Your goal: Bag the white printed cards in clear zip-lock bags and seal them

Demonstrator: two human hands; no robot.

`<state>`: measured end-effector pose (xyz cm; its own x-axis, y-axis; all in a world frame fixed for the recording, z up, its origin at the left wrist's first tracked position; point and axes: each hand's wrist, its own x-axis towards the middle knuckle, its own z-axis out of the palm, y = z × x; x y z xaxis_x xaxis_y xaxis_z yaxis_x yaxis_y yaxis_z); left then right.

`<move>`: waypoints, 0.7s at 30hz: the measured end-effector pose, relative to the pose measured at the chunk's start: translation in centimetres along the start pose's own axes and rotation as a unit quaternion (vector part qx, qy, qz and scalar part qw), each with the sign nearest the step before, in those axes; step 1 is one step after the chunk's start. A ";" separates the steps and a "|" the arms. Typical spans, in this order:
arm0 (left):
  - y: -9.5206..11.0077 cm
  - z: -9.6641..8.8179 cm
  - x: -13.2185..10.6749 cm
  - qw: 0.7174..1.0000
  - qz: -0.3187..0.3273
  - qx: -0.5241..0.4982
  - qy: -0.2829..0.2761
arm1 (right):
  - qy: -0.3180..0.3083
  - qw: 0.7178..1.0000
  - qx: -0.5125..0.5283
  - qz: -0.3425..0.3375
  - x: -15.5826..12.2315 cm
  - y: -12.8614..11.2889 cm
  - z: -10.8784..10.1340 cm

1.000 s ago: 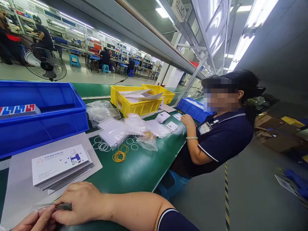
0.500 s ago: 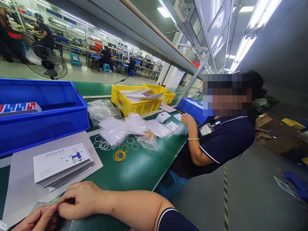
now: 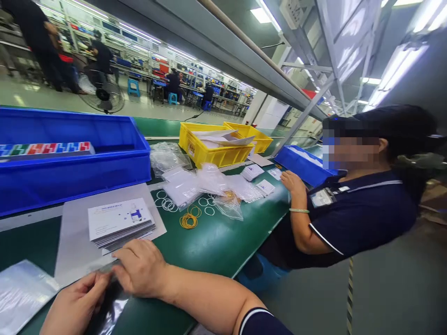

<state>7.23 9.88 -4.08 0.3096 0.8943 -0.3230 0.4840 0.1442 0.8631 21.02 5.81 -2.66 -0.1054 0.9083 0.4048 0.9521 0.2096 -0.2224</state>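
Note:
My left hand and my right hand meet at the front edge of the green bench. Both pinch a clear plastic bag with something dark inside it that I cannot make out. Just behind my right hand lies a stack of white printed cards on a grey sheet. Another clear bag lies flat at the front left.
A big blue bin stands at the left. Yellow rubber bands, white rings and a heap of clear bags lie mid-bench, with yellow bins behind. A co-worker in a dark polo sits at the right, a hand on the bench.
The view has swung left and down, so both hands and the bag show more fully. My hands have kept their pinch on the bag. The co-worker has hardly moved.

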 end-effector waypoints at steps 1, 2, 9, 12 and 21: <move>0.6 -0.2 -0.1 0.999 -0.012 -0.033 -0.010 | 0.008 1.000 0.012 -0.028 -0.1 0.0 -0.1; 1.1 -0.5 -0.2 0.998 -0.015 -0.060 -0.016 | 0.005 0.999 0.018 -0.050 -0.2 0.1 -0.1; 2.1 -2.7 -0.8 0.947 0.306 0.073 0.059 | -0.100 0.968 0.212 -0.085 -0.2 1.5 -1.7; 2.2 -3.8 -1.0 0.903 0.383 0.187 -0.053 | -0.196 0.919 0.341 -0.042 -0.2 2.5 -3.4; 3.0 -3.1 -2.4 0.909 0.375 0.119 -0.138 | -0.271 0.834 0.480 0.040 0.3 3.4 -4.3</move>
<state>5.40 9.52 0.52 0.8036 0.5575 0.2082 0.2047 -0.5874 0.7830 25.46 5.22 0.52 -0.4143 0.9090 -0.0465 0.3218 0.0986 -0.9416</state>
